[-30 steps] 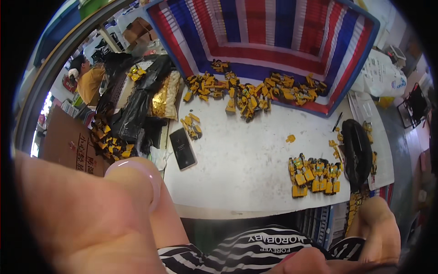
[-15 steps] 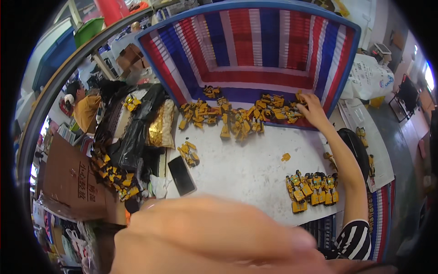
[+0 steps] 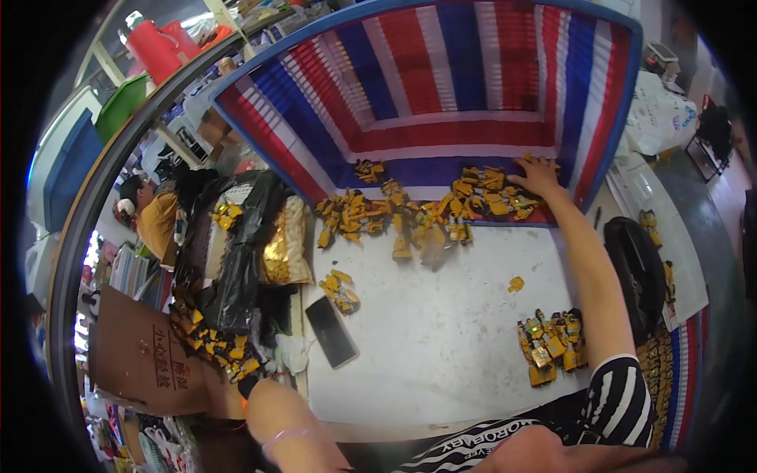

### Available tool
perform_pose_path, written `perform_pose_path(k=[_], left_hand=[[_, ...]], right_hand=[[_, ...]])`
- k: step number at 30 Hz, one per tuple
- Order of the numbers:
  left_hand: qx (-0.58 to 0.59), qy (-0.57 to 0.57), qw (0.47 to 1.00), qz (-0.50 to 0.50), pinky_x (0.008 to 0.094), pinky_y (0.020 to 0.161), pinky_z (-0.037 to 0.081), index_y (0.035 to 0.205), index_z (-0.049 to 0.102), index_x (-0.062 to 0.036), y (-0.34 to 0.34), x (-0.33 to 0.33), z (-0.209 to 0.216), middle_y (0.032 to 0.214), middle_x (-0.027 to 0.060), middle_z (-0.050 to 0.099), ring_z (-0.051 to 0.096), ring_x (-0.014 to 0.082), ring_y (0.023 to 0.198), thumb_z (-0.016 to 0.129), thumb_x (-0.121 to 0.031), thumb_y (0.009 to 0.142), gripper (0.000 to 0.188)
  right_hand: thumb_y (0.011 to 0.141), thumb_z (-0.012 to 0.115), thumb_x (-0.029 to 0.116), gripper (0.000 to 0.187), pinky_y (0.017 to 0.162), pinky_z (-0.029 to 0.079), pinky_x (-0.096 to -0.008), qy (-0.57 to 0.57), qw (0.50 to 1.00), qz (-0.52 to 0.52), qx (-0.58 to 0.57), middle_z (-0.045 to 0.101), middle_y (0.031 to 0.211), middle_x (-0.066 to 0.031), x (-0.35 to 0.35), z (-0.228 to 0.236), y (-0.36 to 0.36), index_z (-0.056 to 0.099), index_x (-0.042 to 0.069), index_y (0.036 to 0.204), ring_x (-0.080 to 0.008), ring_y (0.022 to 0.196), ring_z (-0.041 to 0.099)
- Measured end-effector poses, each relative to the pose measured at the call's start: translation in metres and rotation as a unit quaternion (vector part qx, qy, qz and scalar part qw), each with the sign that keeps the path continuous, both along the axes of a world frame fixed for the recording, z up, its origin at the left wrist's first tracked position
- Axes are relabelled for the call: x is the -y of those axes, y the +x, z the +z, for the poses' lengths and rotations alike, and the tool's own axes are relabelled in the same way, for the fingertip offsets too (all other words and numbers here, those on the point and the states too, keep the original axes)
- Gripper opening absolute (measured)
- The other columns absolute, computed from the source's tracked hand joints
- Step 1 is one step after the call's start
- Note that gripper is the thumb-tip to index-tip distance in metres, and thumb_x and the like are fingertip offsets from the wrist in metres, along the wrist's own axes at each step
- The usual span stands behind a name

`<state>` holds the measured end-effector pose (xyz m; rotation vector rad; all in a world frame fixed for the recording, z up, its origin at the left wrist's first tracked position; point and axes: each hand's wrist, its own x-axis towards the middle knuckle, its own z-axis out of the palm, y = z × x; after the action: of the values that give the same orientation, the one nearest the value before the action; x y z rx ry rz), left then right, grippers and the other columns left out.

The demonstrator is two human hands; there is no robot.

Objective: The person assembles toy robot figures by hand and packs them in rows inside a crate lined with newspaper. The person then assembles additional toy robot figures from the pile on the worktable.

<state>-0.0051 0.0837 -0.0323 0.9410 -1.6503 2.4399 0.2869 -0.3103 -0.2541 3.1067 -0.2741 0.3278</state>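
Note:
My right hand (image 3: 541, 178) reaches far across the table, its fingers spread over the right end of a heap of yellow-and-black toy robots (image 3: 481, 193). This heap lies on the lower lip of a tipped crate (image 3: 426, 130) with a red, white and blue striped lining and spills onto the white table. At the lower left, my left hand (image 3: 272, 406) is beside the cardboard box and a pile of yellow toy parts (image 3: 225, 347); its fingers are hidden. A row of assembled toy robots (image 3: 552, 343) stands near my right forearm.
A dark phone (image 3: 331, 333) and some toy pieces (image 3: 339, 292) lie left on the table (image 3: 410, 331). A lone yellow piece (image 3: 516, 284) rests toward the right. A black case (image 3: 633, 272) is beside my right arm. Another person (image 3: 154, 217) sits at far left.
My left hand has dropped from in front of the camera to the lower left by the cardboard box. My right hand stays at the heap, its fingers more spread. The view has shifted slightly.

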Motion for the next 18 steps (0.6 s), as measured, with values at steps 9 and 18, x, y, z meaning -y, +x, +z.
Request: perform_pose_path(k=[9, 18], left_hand=[[0.160, 0.381, 0.911, 0.011, 0.0298, 0.088, 0.035, 0.121, 0.031, 0.0007, 0.154, 0.023, -0.140, 0.120, 0.0129, 0.039, 0.044, 0.0204, 0.104, 0.046, -0.013, 0.079, 0.047], [-0.754, 0.045, 0.502, 0.422, 0.0493, 0.094, 0.020, 0.118, 0.041, -0.0183, 0.418, 0.010, -0.208, 0.124, 0.0121, 0.035, 0.031, 0.0340, 0.115, 0.049, -0.046, 0.073, 0.053]], right_hand=[[0.068, 0.063, 0.025, 0.037, 0.073, 0.038, -0.0361, 0.122, 0.939, 0.282, -0.153, 0.055, 0.082, -0.0117, -0.049, 0.057, -0.077, 0.056, 0.019, 0.104, -0.0275, 0.083, 0.049], [0.072, 0.056, 0.035, 0.049, 0.091, 0.032, -0.0387, 0.182, 0.960, 0.206, 0.061, 0.042, 0.115, -0.0233, -0.068, 0.035, -0.010, 0.046, 0.013, 0.114, -0.0356, 0.109, 0.039]])
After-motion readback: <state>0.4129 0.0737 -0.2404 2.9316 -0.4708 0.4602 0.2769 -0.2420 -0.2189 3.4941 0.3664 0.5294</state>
